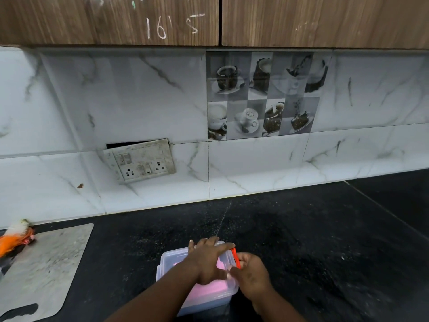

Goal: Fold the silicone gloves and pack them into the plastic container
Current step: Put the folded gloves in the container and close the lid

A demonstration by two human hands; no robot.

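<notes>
A clear plastic container (170, 263) sits on the black counter near the front edge, its lid on top. Pink silicone gloves (204, 292) show through the lid and wall, folded inside. My left hand (206, 259) lies flat on the lid with fingers spread, pressing down. My right hand (251, 273) is at the container's right side, its fingers pinched on the red latch clip (236, 257), which stands up at the lid's right edge.
A marble-patterned cutting board (44, 266) lies at the left with orange and white scraps (14, 238) on its far corner. A switch and socket plate (141, 162) hangs loose on the tiled wall. Wooden cabinets (162, 19) hang overhead.
</notes>
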